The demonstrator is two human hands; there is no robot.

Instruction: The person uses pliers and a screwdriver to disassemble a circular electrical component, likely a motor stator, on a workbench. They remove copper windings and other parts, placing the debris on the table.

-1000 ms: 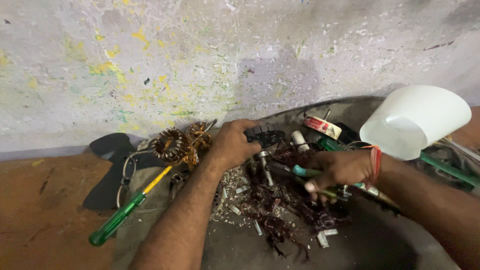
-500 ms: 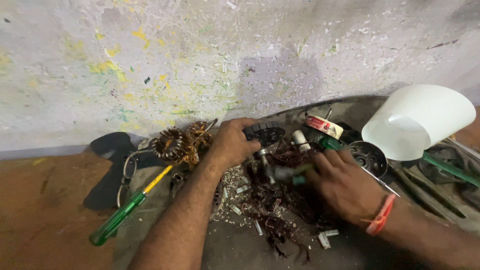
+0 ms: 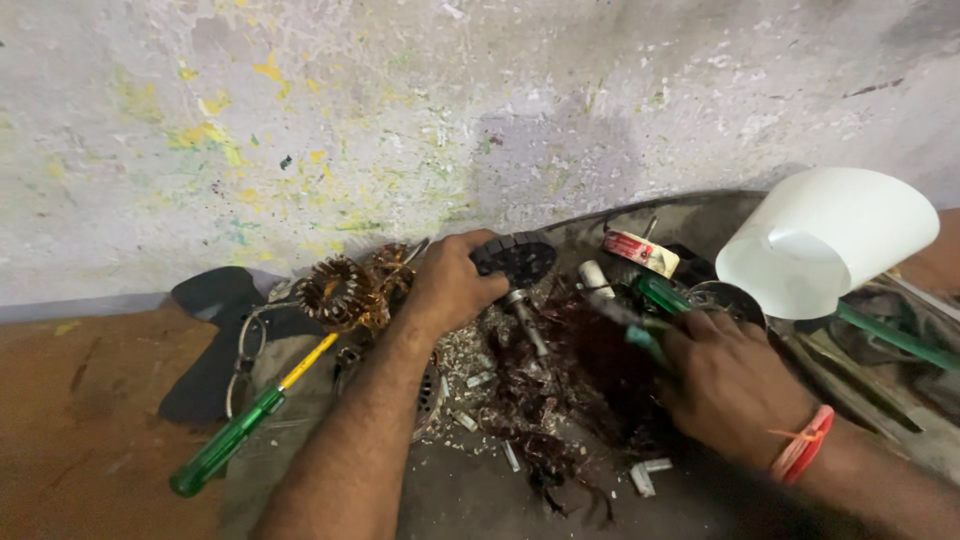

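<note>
Here, left hand (image 3: pixel 450 285) fingers closed around black rotor (image 3: pixel 517 258), right hand (image 3: pixel 730 385) gripping green-handled tool (image 3: pixel 650 335).

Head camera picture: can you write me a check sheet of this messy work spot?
Surface: dark mat on brown floor.
Job's things: black round part with a metal shaft; teal-handled tool.
Clutter: copper coil, green screwdriver, white cup, reddish wire scraps, metal bits.
Hands: left hand grips the black round part; right hand holds the teal-handled tool.
Cables: nothing seen.
Surroundings: paint-speckled wall.
</note>
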